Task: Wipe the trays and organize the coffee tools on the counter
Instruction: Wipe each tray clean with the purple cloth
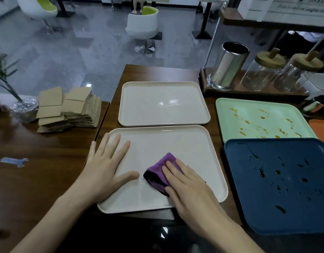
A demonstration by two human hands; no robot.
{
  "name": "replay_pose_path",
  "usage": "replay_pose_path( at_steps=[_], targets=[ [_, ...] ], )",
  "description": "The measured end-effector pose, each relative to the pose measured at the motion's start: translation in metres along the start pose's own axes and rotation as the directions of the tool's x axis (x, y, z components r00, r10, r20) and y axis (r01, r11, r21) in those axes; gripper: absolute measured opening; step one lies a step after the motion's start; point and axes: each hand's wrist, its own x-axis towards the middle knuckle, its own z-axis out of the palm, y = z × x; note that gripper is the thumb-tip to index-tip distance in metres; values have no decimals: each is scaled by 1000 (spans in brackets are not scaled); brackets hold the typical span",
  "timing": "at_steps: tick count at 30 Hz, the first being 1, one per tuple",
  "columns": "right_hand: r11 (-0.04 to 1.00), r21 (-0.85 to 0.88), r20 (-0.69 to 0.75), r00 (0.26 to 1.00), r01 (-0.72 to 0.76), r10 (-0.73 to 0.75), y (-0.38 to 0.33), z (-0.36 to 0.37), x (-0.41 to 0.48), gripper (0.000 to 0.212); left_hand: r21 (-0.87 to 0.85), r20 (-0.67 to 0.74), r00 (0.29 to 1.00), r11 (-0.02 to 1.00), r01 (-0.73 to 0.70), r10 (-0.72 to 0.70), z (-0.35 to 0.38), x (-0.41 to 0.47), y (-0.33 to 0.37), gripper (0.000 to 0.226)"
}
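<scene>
A cream tray (194,152) lies nearest me on the dark wooden counter. My right hand (190,192) presses flat on a folded purple cloth (162,170) in the tray's middle. My left hand (106,167) rests flat on the tray's left part, fingers spread, holding nothing. A second cream tray (163,103) lies just behind it. To the right, a mint green tray (258,119) carries orange-brown stains, and a dark blue tray (285,189) in front of it has dark liquid drops.
A stack of cardboard cup sleeves (69,108) and a foil-wrapped plant pot (24,108) sit at the left. At the back right, a wooden stand holds a steel canister (228,66) and two glass jars (263,73) with wooden lids. An orange tray edge (322,128) shows far right.
</scene>
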Motion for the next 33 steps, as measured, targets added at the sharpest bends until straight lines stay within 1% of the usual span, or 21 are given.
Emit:
replay_pose_path(
  at_steps=[3,5,7,9,11,13,16,19,22,23,27,29,31,33],
  targets=[
    [994,-49,-2,995,-102,102,11,3,15,54,-111,31,999,994,-18,21,1,-1,-3,117],
    [980,-51,-7,981,-193,193,23,-2,31,55,-135,17,999,991,-25,27,1,-1,-4,116],
    [966,-20,34,965,-258,259,37,-12,50,52,-138,11,999,990,-36,38,1,-2,-7,115],
    [955,-6,39,954,-297,297,45,-18,66,49,-141,16,998,989,-52,55,1,-2,-9,118],
    [954,-11,10,954,-300,301,47,-17,78,46,-155,43,997,987,-51,59,-1,-2,-10,129],
    [958,-36,12,959,-283,283,46,-11,86,47,-203,70,996,979,-35,50,-5,-1,-10,140],
    [975,-35,19,975,-219,220,36,-4,92,48,-313,87,995,950,-15,45,-12,-3,-8,145],
    [997,-22,-7,998,-69,69,6,5,104,48,-362,57,997,932,-19,42,-13,-3,-8,149],
    [994,6,62,992,112,-112,-27,18,110,59,-335,9,998,940,-59,66,-7,-2,-11,153],
    [990,0,80,987,139,-138,-32,20,110,61,-311,2,999,949,-51,54,-5,-2,-11,153],
    [992,3,91,988,128,-127,-31,19,110,59,-179,-39,989,975,131,-140,-2,-12,-10,151],
    [993,14,100,988,117,-118,-31,18,113,55,-155,-20,989,978,139,-144,0,-19,-11,150],
    [993,17,88,989,116,-117,-33,18,113,60,-193,7,992,973,126,-127,1,-22,-13,149],
    [987,37,91,983,156,-159,-32,18,109,65,-197,9,992,972,124,-125,0,-23,-11,149]
  ],
)
